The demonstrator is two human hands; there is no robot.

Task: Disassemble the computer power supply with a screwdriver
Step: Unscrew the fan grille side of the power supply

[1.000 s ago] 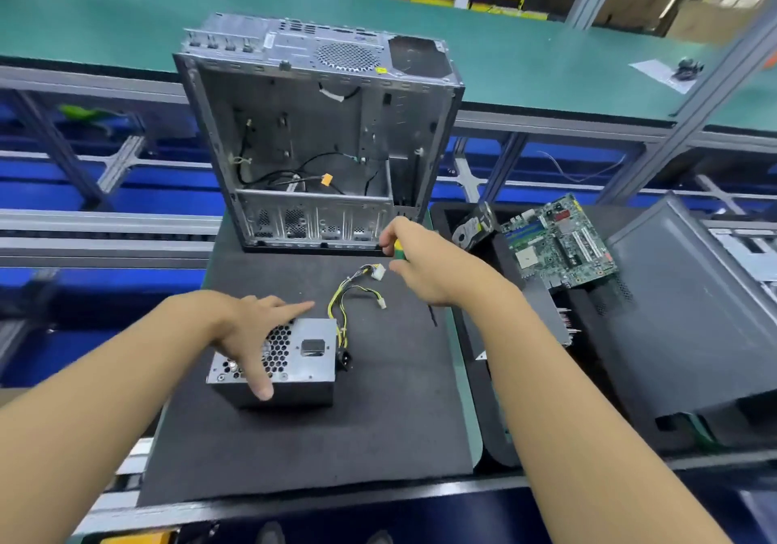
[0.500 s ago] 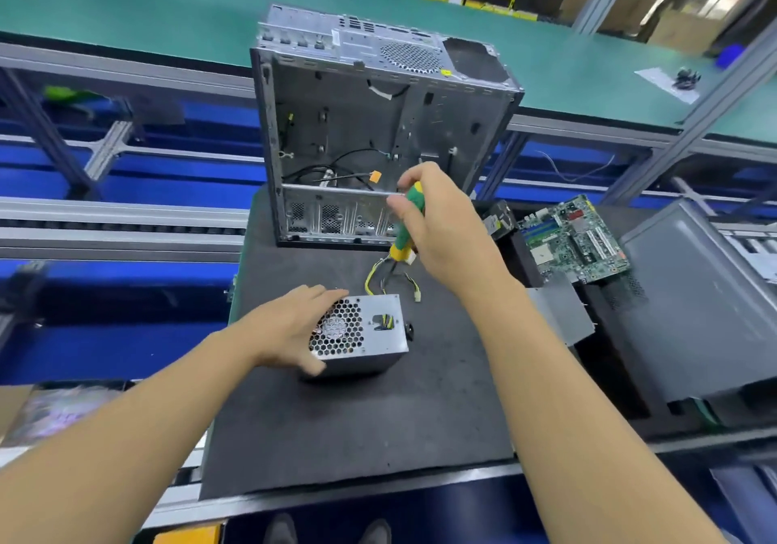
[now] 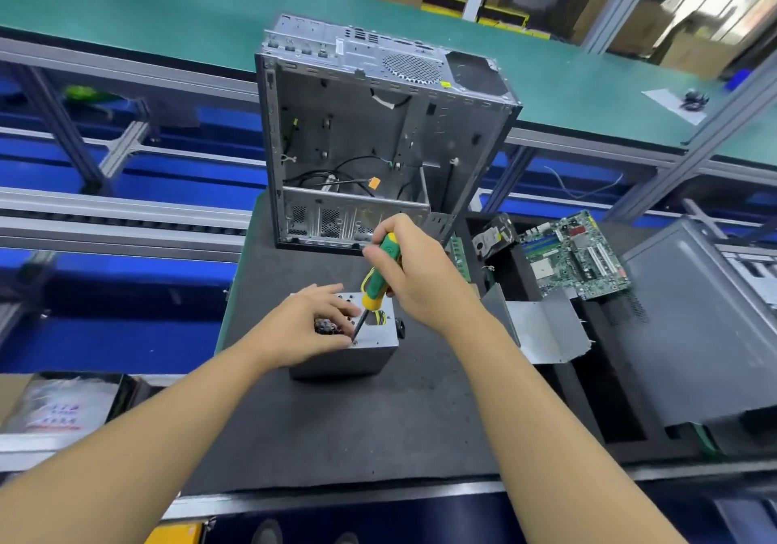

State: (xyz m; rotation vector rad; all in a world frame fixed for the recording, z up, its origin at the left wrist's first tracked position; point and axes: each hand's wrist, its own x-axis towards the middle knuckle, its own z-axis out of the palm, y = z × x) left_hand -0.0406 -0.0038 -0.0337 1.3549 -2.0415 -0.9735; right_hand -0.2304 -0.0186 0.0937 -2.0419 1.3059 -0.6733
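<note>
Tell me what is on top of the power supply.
The left hand rests on the power supply, and the screwdriver tip touches it. The surface under the hand is hidden.

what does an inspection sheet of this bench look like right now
surface: black foam mat, bearing the work.
job's things: power supply stands on the mat; green-and-yellow screwdriver tip meets its top near the front edge.
clutter: emptied computer case upright at the mat's far end; motherboard, bent metal plate and grey side panel to the right.
hands: left hand rests on the power supply's top; right hand grips the screwdriver handle.
cables: yellow wires show in the power supply's top opening; black cables lie inside the computer case.
surroundings: green conveyor belt behind, aluminium rails at left.
</note>
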